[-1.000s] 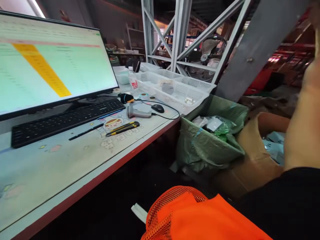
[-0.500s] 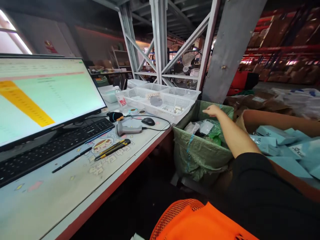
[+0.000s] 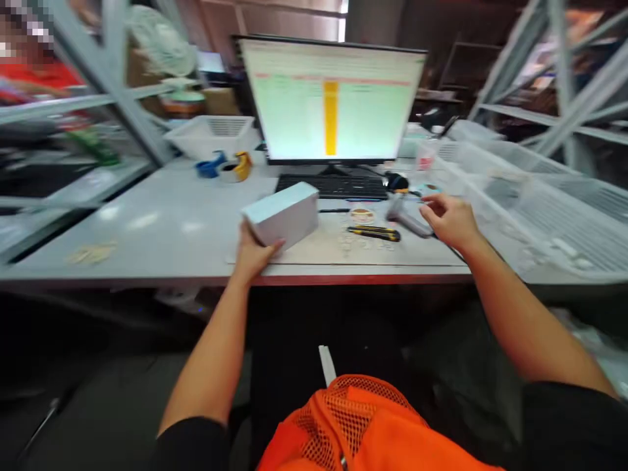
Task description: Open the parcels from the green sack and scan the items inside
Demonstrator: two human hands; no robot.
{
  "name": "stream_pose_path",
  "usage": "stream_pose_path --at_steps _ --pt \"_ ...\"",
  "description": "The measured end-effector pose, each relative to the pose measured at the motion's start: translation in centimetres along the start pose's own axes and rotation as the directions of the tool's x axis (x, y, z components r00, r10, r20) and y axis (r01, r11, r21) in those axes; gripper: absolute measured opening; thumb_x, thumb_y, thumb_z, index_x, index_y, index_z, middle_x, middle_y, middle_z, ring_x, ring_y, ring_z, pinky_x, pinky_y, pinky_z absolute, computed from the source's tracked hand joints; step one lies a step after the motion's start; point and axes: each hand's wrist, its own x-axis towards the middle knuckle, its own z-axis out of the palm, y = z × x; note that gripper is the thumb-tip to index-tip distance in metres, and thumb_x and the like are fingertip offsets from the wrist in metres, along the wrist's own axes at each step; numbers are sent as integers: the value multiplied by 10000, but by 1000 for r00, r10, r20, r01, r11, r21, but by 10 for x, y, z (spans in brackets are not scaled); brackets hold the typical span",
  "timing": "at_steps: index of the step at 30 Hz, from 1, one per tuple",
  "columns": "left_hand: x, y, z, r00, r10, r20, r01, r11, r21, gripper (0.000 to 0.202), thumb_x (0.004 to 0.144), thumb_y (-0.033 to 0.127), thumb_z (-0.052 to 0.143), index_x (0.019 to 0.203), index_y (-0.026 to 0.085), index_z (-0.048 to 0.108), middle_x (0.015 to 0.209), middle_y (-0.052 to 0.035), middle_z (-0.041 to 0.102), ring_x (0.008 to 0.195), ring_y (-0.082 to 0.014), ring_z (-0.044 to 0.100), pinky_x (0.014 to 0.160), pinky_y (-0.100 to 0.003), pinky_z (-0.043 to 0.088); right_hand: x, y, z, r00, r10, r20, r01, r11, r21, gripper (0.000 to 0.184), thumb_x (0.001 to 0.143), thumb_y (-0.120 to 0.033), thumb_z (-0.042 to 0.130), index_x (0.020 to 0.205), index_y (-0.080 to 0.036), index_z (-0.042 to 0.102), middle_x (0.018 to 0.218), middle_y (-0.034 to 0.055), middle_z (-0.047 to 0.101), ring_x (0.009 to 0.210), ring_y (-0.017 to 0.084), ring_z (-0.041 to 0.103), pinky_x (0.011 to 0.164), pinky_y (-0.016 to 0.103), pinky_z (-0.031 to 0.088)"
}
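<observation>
My left hand [image 3: 254,254] grips the near left end of a long carton box [image 3: 292,219], its thumb along the side. The box has a pale blue top and a greyish side, and it sits tilted at the desk's front. My right hand [image 3: 452,222] hovers just right of a grey barcode scanner [image 3: 411,224]. Its fingers are bent and apart, with nothing visible between them. Left of the scanner lie a black and yellow box cutter [image 3: 373,233] and a round sticker roll [image 3: 362,214].
A monitor [image 3: 284,98] and black keyboard [image 3: 338,187] stand behind the box. White plastic baskets [image 3: 544,216] line the right side. Tape dispensers [image 3: 236,167] and another white basket [image 3: 210,136] are at the back left. Metal rack posts [image 3: 112,85] flank the desk [image 3: 161,242].
The view has swung left from the green sack to face the desk. My arm, earlier stretched over the sack, is gone from there; both hands and a box in the left one now show.
</observation>
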Motion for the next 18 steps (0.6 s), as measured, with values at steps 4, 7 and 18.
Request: stream_pose_path --at_steps 4,7,18 --pt "-8 -26 -34 998 -54 18 55 998 -41 1056 684 455 959 1539 163 413 1460 -159 623 1325 -332 610 1179 -497 492 32 -10 79 978 65 196 -28 982 -184 501 922 -393 647 1331 -111 708 1207 210 764 1101 352 715 1019 479 545" --pt "-4 -28 -32 998 -45 51 49 995 -89 1061 697 489 934 1557 175 397 1504 -167 594 1377 -345 581 1209 -506 458 43 -9 108 952 244 184 -162 914 -371 597 897 -389 662 1393 -58 633 1343 312 676 1263 439 642 1057 561 505" --pt "-6 -26 -37 975 -55 215 108 963 -245 1168 718 518 954 1654 240 313 1596 -155 529 1474 -359 524 1257 -515 426 31 0 83 912 330 243 -200 875 -440 482 908 -451 694 1269 -133 718 1223 234 753 1176 424 707 940 489 548"
